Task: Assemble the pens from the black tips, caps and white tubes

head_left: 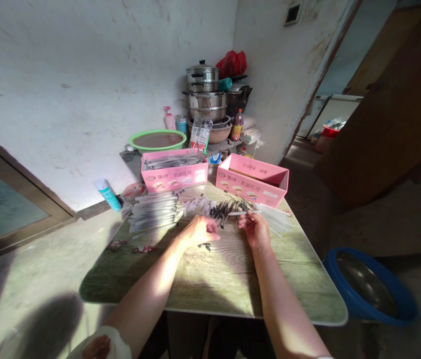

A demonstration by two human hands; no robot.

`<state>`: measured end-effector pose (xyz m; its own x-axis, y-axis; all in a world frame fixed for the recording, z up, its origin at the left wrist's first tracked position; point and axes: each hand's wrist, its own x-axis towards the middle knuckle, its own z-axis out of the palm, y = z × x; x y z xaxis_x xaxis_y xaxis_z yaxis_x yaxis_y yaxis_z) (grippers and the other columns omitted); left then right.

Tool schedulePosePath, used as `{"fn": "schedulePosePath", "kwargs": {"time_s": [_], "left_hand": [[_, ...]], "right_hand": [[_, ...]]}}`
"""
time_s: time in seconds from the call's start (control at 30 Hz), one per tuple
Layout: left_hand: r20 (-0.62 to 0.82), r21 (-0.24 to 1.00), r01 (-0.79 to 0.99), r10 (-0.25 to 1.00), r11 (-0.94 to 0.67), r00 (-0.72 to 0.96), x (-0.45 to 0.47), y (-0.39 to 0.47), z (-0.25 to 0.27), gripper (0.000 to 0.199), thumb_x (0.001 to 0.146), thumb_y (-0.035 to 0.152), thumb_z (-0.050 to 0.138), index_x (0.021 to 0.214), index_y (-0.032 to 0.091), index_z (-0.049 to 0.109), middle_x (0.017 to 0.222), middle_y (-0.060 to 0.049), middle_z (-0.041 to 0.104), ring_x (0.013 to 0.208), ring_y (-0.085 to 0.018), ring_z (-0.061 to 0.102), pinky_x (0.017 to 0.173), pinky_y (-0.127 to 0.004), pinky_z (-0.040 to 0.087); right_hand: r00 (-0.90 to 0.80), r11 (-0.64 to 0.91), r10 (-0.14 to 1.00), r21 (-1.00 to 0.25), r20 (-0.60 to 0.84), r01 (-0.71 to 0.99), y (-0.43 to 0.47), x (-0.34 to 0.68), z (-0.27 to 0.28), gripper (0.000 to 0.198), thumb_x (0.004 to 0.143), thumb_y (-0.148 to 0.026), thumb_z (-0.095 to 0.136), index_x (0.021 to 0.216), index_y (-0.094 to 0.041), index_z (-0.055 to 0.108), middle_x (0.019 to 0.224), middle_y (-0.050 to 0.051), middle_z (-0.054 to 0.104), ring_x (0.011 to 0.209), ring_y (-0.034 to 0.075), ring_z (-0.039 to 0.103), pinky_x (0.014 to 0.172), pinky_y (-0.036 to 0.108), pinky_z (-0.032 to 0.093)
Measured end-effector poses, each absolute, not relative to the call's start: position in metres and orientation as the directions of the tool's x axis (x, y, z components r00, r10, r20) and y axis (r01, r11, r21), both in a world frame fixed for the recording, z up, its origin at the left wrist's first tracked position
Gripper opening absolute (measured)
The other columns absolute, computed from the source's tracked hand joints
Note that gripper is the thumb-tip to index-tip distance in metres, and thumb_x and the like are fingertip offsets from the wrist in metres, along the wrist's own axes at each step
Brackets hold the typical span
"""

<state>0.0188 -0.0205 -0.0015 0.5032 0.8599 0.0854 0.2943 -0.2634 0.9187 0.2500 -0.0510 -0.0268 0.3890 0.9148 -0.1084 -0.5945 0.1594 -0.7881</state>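
Note:
My left hand (pixel 200 230) is above the middle of the table, its fingers curled together; whatever they hold, if anything, is hidden. Small black pieces (pixel 205 246) lie just below it. On the right, my right hand (pixel 257 230) grips a thin whitish tube (pixel 243 213) like a pen barrel, which points left. Between the hands and beyond them is a heap of slim black pieces (pixel 221 212) with pointed ends. Short white pieces (pixel 197 205) are scattered left of that heap. Loose clear tubes (pixel 275 219) fan out beside my right hand, and a row of dark-tipped tubes (pixel 152 212) lies to the left.
At the table's (pixel 217 289) far edge stand a pink box (pixel 175 179) of tubes and a second pink box (pixel 255 182). Behind them are a green-rimmed basin (pixel 158 148) and stacked steel pots (pixel 206 99). A blue tub (pixel 400 309) is at the right, a spray can (pixel 108 195) at the left.

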Motion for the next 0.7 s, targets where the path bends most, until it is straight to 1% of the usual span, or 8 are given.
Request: {"fn": "schedulePosePath", "kwargs": {"time_s": [0.1, 0.17, 0.23, 0.33, 0.43, 0.5, 0.6, 0.7], "left_hand": [[0.050, 0.870, 0.374, 0.813, -0.321, 0.580, 0.021, -0.024, -0.001, 0.010, 0.059, 0.014, 0.080, 0.061, 0.021, 0.073, 0.057, -0.002, 0.067, 0.058, -0.020, 0.062, 0.058, -0.029, 0.045], [0.059, 0.856, 0.377, 0.793, -0.353, 0.607, 0.023, -0.026, 0.000, 0.010, 0.062, 0.011, 0.074, 0.062, 0.021, 0.073, 0.059, -0.003, 0.066, 0.061, -0.020, 0.063, 0.059, -0.030, 0.046], [0.058, 0.868, 0.362, 0.793, -0.340, 0.606, 0.024, -0.027, 0.001, 0.010, 0.064, 0.010, 0.072, 0.062, 0.020, 0.073, 0.059, -0.003, 0.066, 0.061, -0.021, 0.063, 0.061, -0.031, 0.047], [0.039, 0.932, 0.286, 0.843, -0.225, 0.536, 0.025, -0.027, 0.005, 0.002, 0.069, 0.017, 0.076, 0.069, 0.019, 0.076, 0.063, -0.005, 0.069, 0.062, -0.021, 0.063, 0.062, -0.033, 0.051], [0.005, 0.982, 0.166, 0.898, -0.087, 0.440, 0.024, -0.023, 0.006, 0.017, 0.077, 0.030, 0.077, 0.089, 0.019, 0.081, 0.072, -0.008, 0.075, 0.068, -0.024, 0.068, 0.063, -0.036, 0.056], [-0.019, 0.992, 0.121, 0.911, -0.035, 0.412, 0.021, -0.019, 0.004, 0.024, 0.082, 0.035, 0.074, 0.099, 0.019, 0.082, 0.080, -0.010, 0.078, 0.076, -0.027, 0.071, 0.067, -0.039, 0.059], [-0.034, 0.999, 0.049, 0.913, 0.015, 0.406, 0.018, -0.015, 0.000, 0.024, 0.085, 0.035, 0.072, 0.100, 0.019, 0.081, 0.089, -0.012, 0.080, 0.087, -0.030, 0.075, 0.075, -0.042, 0.062], [-0.030, 0.999, -0.010, 0.918, 0.036, 0.395, 0.018, -0.014, -0.003, 0.019, 0.085, 0.032, 0.074, 0.097, 0.019, 0.079, 0.091, -0.013, 0.081, 0.089, -0.031, 0.077, 0.074, -0.042, 0.063]], "right_hand": [[0.380, 0.150, 0.919, -0.796, -0.107, -0.586, -0.051, 0.249, -0.027, 0.020, 0.069, -0.026, 0.081, 0.075, -0.021, 0.063, 0.061, 0.003, 0.074, 0.045, 0.017, 0.066, 0.042, 0.026, 0.057], [0.378, 0.147, 0.920, -0.799, -0.107, -0.584, -0.051, 0.248, -0.027, 0.018, 0.068, -0.026, 0.080, 0.074, -0.021, 0.063, 0.061, 0.003, 0.074, 0.045, 0.017, 0.066, 0.042, 0.026, 0.056], [0.382, 0.154, 0.919, -0.796, -0.103, -0.585, -0.051, 0.248, -0.028, 0.019, 0.068, -0.026, 0.080, 0.074, -0.021, 0.064, 0.061, 0.003, 0.075, 0.045, 0.017, 0.066, 0.041, 0.026, 0.056], [0.385, 0.160, 0.918, -0.794, -0.100, -0.587, -0.051, 0.248, -0.028, 0.020, 0.067, -0.025, 0.081, 0.075, -0.020, 0.064, 0.062, 0.005, 0.075, 0.045, 0.017, 0.067, 0.042, 0.026, 0.056], [0.373, 0.150, 0.922, -0.796, -0.101, -0.587, -0.052, 0.246, -0.027, 0.020, 0.068, -0.025, 0.082, 0.076, -0.019, 0.064, 0.064, 0.006, 0.076, 0.047, 0.019, 0.069, 0.043, 0.026, 0.058], [0.357, 0.146, 0.930, -0.798, -0.091, -0.584, -0.052, 0.243, -0.025, 0.022, 0.067, -0.025, 0.083, 0.076, -0.018, 0.065, 0.065, 0.007, 0.077, 0.048, 0.020, 0.071, 0.043, 0.027, 0.059], [0.322, 0.145, 0.945, -0.809, -0.058, -0.570, -0.054, 0.240, -0.022, 0.025, 0.064, -0.026, 0.085, 0.076, -0.017, 0.066, 0.066, 0.009, 0.077, 0.049, 0.020, 0.072, 0.045, 0.027, 0.060], [0.293, 0.137, 0.955, -0.819, -0.040, -0.557, -0.056, 0.236, -0.020, 0.028, 0.062, -0.026, 0.087, 0.077, -0.017, 0.066, 0.067, 0.008, 0.078, 0.050, 0.021, 0.073, 0.045, 0.026, 0.060]]}}
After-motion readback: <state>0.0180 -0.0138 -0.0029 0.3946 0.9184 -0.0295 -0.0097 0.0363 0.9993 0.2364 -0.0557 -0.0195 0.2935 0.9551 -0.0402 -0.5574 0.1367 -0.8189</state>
